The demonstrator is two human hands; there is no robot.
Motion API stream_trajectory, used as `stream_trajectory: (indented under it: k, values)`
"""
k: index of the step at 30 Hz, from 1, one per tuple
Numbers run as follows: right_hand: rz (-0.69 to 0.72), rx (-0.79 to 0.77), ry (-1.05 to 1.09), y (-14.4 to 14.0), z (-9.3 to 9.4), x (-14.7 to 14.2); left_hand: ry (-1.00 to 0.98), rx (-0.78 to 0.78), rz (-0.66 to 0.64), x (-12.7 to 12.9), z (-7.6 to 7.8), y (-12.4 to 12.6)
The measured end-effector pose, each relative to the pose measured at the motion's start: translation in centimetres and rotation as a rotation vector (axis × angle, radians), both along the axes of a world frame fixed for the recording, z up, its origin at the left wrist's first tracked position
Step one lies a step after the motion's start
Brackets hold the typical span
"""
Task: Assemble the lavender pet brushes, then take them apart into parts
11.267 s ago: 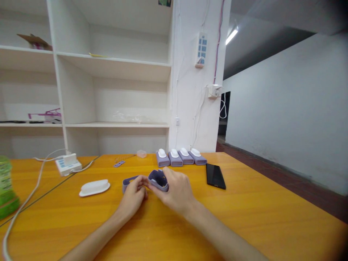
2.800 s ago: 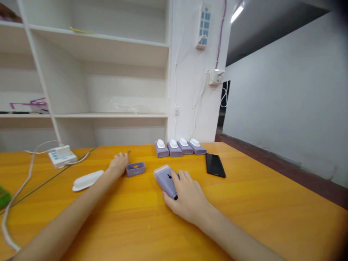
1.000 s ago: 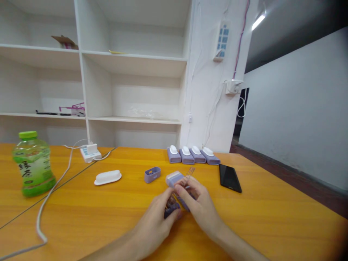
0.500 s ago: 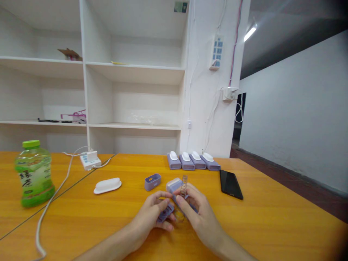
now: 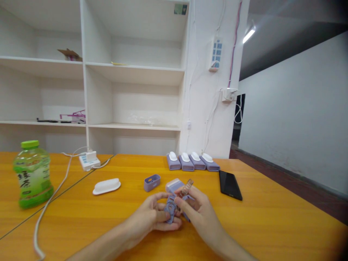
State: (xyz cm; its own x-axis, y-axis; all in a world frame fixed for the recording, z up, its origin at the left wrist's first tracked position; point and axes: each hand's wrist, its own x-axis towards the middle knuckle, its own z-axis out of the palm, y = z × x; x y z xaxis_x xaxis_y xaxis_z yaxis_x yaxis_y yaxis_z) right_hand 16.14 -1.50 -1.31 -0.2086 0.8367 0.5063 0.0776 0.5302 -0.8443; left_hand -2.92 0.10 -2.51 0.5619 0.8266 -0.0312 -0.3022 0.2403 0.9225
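My left hand (image 5: pixel 156 214) is closed on a small purple plastic part (image 5: pixel 170 208) with round openings. Close against it, my right hand (image 5: pixel 197 208) pinches a coil spring (image 5: pixel 187 186), which tilts up to the right above the fingers. Just behind the hands lies a purple and white piece (image 5: pixel 174 185), partly covered by my right fingers. More purple plastic (image 5: pixel 187 198) shows under the right fingers; whether it is held or resting on the table I cannot tell. A hollow purple shell (image 5: pixel 152 182) sits farther back, and a white oval cover (image 5: pixel 106 186) lies to the left.
Several purple boxes with white tops (image 5: pixel 187 163) stand in a row at the table's back. A black phone (image 5: pixel 230 185) lies to the right. At left are a green bottle (image 5: pixel 34 177), a power strip (image 5: pixel 88 161) and a white cable (image 5: pixel 43 217).
The purple part in my left hand has turned, so its face with round openings now shows. The spring has gone from upright to leaning right.
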Motion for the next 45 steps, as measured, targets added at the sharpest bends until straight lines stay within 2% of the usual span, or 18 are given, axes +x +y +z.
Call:
stream_trajectory:
  k: [5, 9, 14, 16, 22, 25, 28, 33, 38, 40, 42, 45]
  values:
    - [-0.134, 0.197, -0.258, -0.3, 0.3, 0.1, -0.005, 0.089, 0.064, 0.6, -0.2, 0.2]
    - [-0.11, 0.192, -0.299, -0.2, 0.4, 0.7, -0.017, 0.224, 0.128, 0.9, -0.2, 0.1]
    - [-0.076, 0.205, -0.315, -0.2, 0.4, 1.2, 0.059, 0.39, 0.201, 0.9, -0.5, -0.3]
    - [-0.071, 0.157, -0.275, -0.3, 0.4, 1.0, 0.102, 0.457, 0.217, 0.9, -0.7, -0.3]
    - [0.035, -0.196, 0.094, -0.4, 0.3, -0.7, 0.238, 0.602, 0.259, 0.9, 0.2, -1.1]
    - [0.008, -0.236, 0.152, -0.3, 0.4, -0.9, 0.314, 0.654, 0.279, 0.8, 0.9, -1.7]
    - [-0.005, -0.137, 0.125, -0.3, 0.5, -0.8, 0.355, 0.673, 0.289, 0.6, 1.2, -1.9]
    - [-0.036, 0.058, -0.016, -0.3, 0.1, -0.2, 0.339, 0.755, 0.301, 0.4, 0.3, -1.2]
    - [-0.116, 0.514, -0.328, 0.2, -0.2, 0.9, 0.335, 0.803, 0.312, 0.5, -0.2, -0.9]
    - [-0.101, 0.637, -0.431, 0.4, -0.1, 1.3, 0.33, 0.791, 0.297, 0.6, -0.2, -0.9]
    - [-0.077, 0.665, -0.511, 0.4, 0.0, 1.6, 0.327, 0.778, 0.282, 0.6, -0.2, -1.0]
    - [-0.062, 0.627, -0.532, 0.2, 0.0, 1.8, 0.333, 0.755, 0.273, 0.5, -0.5, -1.1]
